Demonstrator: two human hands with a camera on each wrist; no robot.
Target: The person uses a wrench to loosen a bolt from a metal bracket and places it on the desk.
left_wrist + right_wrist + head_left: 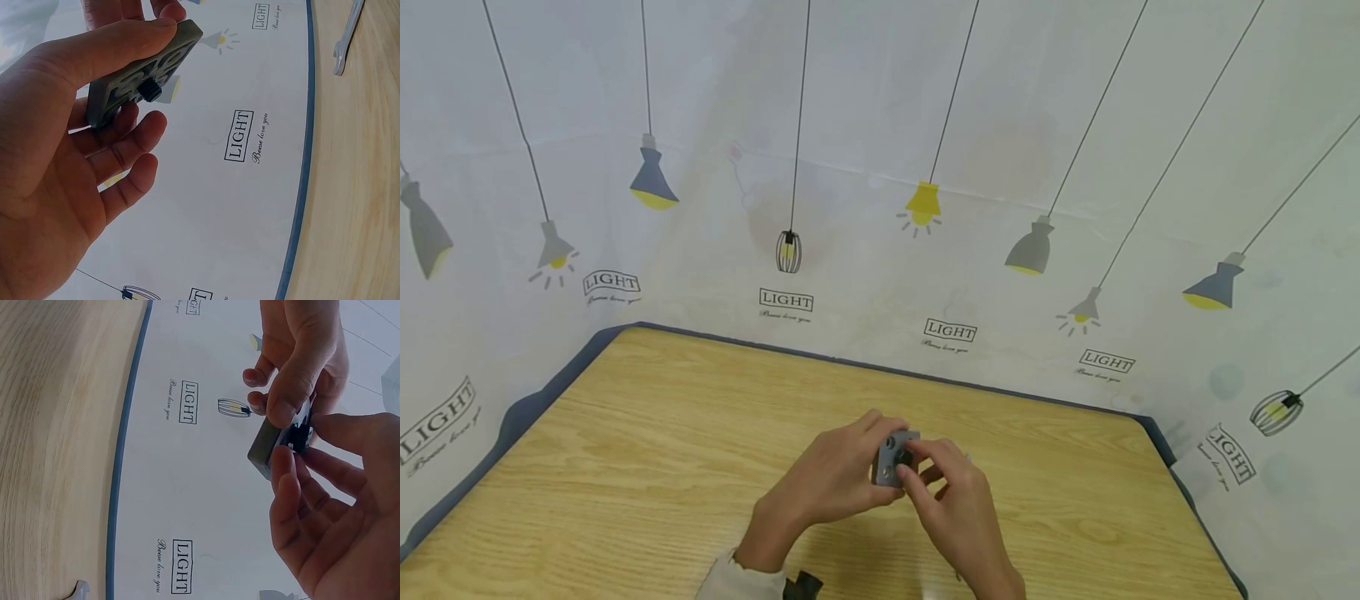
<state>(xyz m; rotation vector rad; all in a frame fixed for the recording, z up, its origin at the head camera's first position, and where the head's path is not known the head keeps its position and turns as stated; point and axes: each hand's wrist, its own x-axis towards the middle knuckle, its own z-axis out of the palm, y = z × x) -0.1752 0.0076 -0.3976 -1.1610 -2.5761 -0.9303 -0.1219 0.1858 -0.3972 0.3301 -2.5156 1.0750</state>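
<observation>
Right now L hand [835, 479] grips grey block [891, 460] w/ thumb & fingers; R hand [951, 504] pinches its black knob [150, 92] above table [625, 450]

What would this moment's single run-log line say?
left hand holds grey block | right hand pinches black knob | wrench on table

Two hands are seen, the left hand [835, 479] and right hand [955, 500]; one grey block [891, 462], one wrench [347, 37], and one counter [625, 467] are counted.
</observation>
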